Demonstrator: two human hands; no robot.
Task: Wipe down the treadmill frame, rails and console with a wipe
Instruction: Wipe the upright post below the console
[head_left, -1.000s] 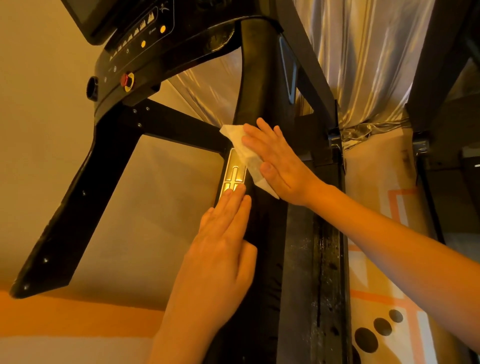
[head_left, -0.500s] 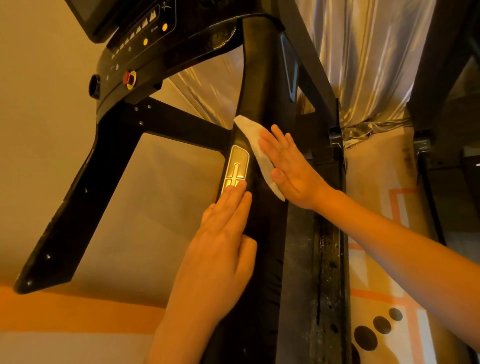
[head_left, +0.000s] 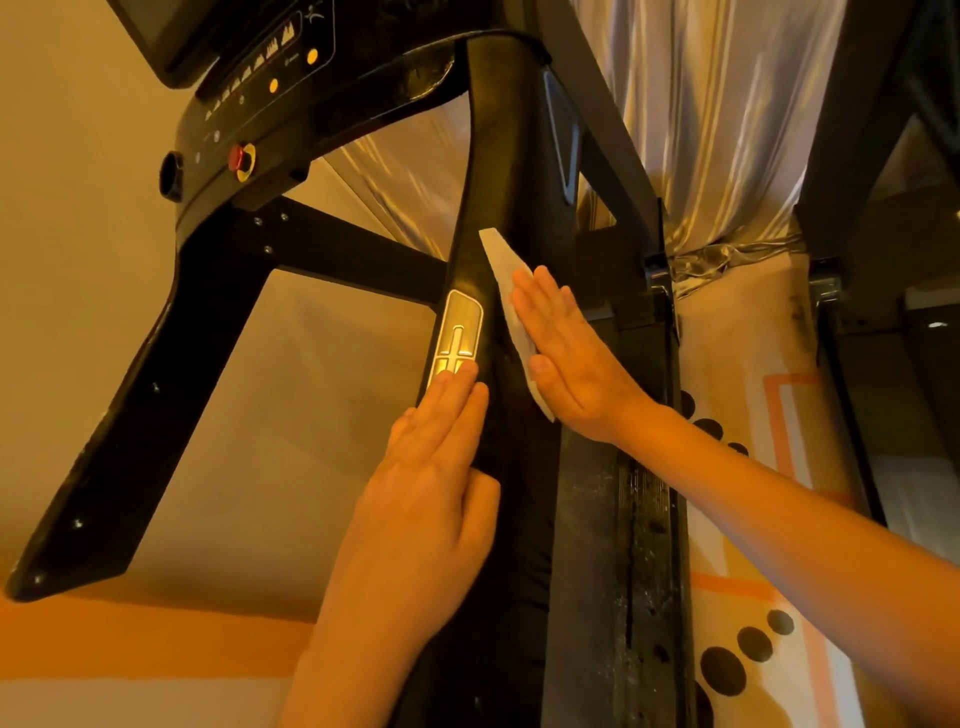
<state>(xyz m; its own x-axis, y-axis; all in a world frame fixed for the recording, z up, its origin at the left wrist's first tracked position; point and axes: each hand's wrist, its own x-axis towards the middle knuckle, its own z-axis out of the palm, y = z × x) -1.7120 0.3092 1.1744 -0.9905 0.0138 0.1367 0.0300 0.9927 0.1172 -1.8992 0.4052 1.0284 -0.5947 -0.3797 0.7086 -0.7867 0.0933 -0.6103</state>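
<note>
Now the wipe (head_left: 506, 291) lies just right of the silver plate (head_left: 457, 332), flat on the black rail (head_left: 498, 156). A second ago it covered the plate's top edge, so the stroke has slid sideways off it. The right hand (head_left: 566, 358) presses it, fingers straight and together. The left hand (head_left: 431, 467) is unchanged, fingers together, tips on the plate's lower end. We judge the plate zone wiped. The console (head_left: 270, 88), up-left of the plate, is likely still to do.
</note>
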